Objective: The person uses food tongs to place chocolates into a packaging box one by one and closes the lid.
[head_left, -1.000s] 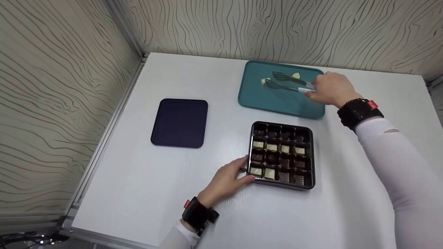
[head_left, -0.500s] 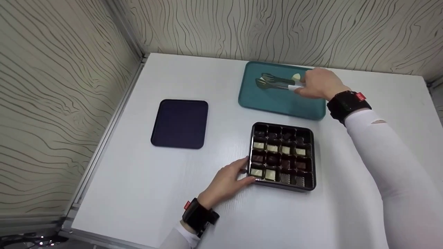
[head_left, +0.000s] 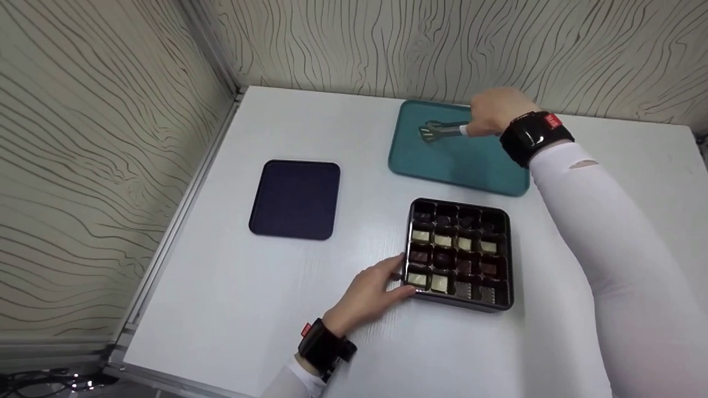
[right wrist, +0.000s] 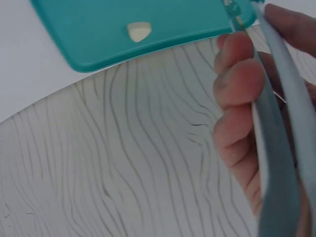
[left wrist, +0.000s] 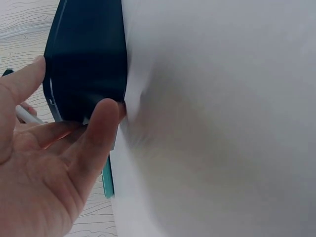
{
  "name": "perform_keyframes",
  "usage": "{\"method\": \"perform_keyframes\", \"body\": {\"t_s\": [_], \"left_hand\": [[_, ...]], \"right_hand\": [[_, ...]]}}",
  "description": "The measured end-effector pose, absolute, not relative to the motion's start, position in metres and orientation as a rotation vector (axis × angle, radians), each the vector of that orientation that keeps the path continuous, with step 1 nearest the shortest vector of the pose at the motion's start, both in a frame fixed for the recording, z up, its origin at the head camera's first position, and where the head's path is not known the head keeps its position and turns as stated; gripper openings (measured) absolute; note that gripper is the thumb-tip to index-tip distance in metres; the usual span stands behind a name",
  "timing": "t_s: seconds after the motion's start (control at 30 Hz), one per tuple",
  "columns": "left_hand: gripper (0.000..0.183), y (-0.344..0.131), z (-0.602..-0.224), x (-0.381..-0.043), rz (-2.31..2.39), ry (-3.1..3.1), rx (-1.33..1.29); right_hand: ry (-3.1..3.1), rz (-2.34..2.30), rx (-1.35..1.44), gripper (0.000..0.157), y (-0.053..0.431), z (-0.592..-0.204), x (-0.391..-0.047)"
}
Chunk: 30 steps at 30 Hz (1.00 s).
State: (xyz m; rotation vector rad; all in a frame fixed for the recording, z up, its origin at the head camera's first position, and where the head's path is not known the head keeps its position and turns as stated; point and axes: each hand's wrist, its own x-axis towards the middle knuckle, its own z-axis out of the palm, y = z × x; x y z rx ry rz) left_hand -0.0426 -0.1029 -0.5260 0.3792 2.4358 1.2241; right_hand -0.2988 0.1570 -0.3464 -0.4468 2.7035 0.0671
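My left hand (head_left: 368,293) holds the near left corner of a dark chocolate box (head_left: 462,304). Its thumb lies at the front edge, its fingers along the left side. Brown and cream chocolates fill the box's compartments in rows. My right hand (head_left: 498,109) grips serving tongs (head_left: 445,131) by their pale handles, over a teal tray (head_left: 459,172). The dark slotted tips are close together, low over the tray, and something pale shows through the slots. A second cream chocolate (right wrist: 139,31) lies on the tray in the right wrist view; the right hand hides it in the head view.
A flat dark blue square lid or tray (head_left: 296,200) lies to the left on the white table (head_left: 221,309). Wood-grain patterned panels (head_left: 354,50) stand behind the table and along its left side.
My right hand has moved left and back with the tongs. Their tips have drawn together over the pale piece on the tray. The left hand stays on the box corner.
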Motion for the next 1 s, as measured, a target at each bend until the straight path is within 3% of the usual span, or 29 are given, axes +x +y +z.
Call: {"method": "perform_keyframes", "body": {"t_s": [0.37,0.5,0.7,0.87,1.0], "left_hand": [[0.073,-0.097,-0.530,-0.045,1.204,2.428,0.435],[0.072,-0.101,-0.532,-0.048,1.221,2.426,0.451],[0.072,-0.111,-0.533,-0.053,1.244,2.404,0.446],[0.072,-0.122,-0.532,-0.056,1.245,2.415,0.416],[0.072,-0.129,-0.531,-0.058,1.245,2.420,0.386]], "right_hand": [[2.706,0.132,-0.588,0.033,0.184,-0.333,-0.267],[2.715,0.143,-0.723,0.033,0.201,-0.320,-0.228],[2.739,0.113,-0.835,0.014,0.232,-0.317,-0.145],[2.762,0.168,-0.966,0.023,0.244,-0.324,-0.086],[2.753,0.181,-1.056,0.024,0.245,-0.330,-0.064]]}}
